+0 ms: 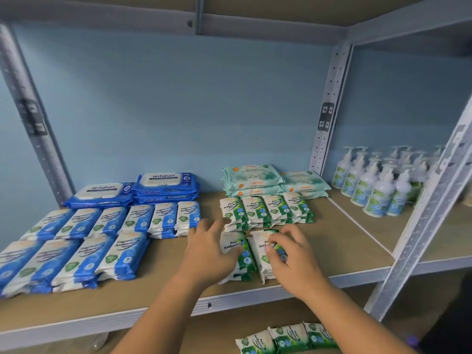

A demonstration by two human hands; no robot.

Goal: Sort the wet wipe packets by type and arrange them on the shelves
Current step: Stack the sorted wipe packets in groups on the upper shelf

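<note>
Two stacks of green pine wipe packets lie near the front of the wooden shelf (163, 297). My left hand (209, 254) grips the left stack (236, 241) from its left side, thumb on top. My right hand (291, 254) holds the right stack (260, 249), fingers curled over its top. Behind them stands a row of more green pine packets (265, 209). Blue fragrance-free packets (84, 241) fill the shelf's left half in two rows. Dark blue antabax packs (166, 186) and mint guardian packs (252, 180) are stacked at the back.
White pump bottles (378, 182) crowd the neighbouring shelf bay on the right, past a grey metal upright (329, 108). More green pine packets (288, 338) lie on the shelf below. Bare shelf board lies right of the green stacks.
</note>
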